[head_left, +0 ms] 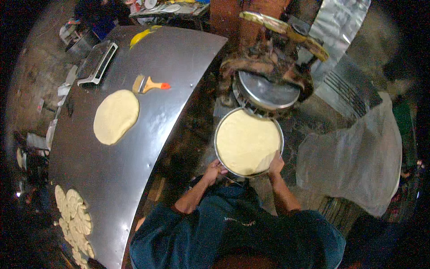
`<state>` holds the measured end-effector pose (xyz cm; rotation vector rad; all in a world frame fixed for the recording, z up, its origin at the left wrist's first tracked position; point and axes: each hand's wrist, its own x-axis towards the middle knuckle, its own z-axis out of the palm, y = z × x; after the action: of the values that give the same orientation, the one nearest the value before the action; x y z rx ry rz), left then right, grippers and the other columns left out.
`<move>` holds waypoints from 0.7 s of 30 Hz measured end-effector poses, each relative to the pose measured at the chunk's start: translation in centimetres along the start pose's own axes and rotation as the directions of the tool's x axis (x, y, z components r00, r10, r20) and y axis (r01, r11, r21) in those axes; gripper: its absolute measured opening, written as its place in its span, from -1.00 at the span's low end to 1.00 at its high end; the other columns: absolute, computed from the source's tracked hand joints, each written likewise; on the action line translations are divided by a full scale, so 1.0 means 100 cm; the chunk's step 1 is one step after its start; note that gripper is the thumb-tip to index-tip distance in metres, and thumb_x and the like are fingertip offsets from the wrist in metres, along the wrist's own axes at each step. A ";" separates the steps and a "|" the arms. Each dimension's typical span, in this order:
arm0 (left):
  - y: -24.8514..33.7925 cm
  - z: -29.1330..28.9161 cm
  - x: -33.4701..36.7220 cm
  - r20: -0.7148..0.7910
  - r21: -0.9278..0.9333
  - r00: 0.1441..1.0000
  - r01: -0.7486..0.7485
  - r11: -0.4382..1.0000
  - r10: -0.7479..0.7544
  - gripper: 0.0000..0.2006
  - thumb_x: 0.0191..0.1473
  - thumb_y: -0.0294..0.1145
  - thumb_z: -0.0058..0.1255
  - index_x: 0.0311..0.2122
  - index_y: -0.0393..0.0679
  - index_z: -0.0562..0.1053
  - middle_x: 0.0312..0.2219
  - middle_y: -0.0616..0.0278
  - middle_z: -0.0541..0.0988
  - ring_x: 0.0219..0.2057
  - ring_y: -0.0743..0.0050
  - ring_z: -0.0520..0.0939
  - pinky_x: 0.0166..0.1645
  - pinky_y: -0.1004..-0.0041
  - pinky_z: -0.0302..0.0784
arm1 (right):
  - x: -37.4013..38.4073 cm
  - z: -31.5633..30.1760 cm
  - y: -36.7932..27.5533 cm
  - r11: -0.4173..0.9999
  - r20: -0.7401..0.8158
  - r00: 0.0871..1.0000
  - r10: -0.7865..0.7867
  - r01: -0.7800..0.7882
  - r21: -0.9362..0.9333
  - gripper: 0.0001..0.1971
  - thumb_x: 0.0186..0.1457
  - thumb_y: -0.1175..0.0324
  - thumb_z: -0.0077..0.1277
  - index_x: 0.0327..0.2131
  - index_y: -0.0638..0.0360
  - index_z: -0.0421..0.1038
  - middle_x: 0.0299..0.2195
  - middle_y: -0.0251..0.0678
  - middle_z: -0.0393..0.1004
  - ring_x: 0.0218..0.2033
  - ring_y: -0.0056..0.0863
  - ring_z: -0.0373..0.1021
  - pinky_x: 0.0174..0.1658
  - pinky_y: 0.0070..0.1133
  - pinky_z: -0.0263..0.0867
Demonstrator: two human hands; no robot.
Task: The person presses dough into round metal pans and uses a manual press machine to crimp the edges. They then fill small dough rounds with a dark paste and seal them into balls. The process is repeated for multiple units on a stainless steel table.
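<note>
A round metal pan [282,134] is held in front of my body, with a flat sheet of pale dough [246,140] covering its bottom. My left hand [214,172] grips the near left of its rim. On the near right side, my right hand [276,165] is closed round the rim with the thumb on top. The pan's far edge reaches the front of a machine with a round shiny metal head [268,89]; whether the two touch I cannot tell.
Left of me stands a metal table [148,134] bearing a flattened dough round [116,117], a brush [150,84], a white-edged scale [99,65] and a pile of dough pieces [74,219]. Yellow stuff [141,36] lies at its far end. Translucent plastic sheeting [354,157] hangs to the right.
</note>
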<state>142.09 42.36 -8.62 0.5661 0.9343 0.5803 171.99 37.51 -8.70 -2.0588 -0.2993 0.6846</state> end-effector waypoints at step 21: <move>0.519 0.238 0.123 0.673 0.591 0.127 -0.684 -0.427 0.728 -0.67 0.07 -0.16 -0.10 -0.25 -0.23 0.48 -0.29 -0.01 0.55 -0.22 -0.09 0.55 -0.12 0.12 0.48 | -0.083 -0.062 -0.843 -0.604 0.307 0.558 -0.771 -0.485 -0.633 -0.69 0.09 0.22 -0.12 -0.10 -0.02 0.44 -0.09 -0.17 0.44 0.00 -0.12 0.33 0.04 -0.12 0.18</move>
<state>157.33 82.93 30.47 2.5153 0.6458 1.3491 173.07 75.83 67.07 -3.0907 -1.5744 -2.2231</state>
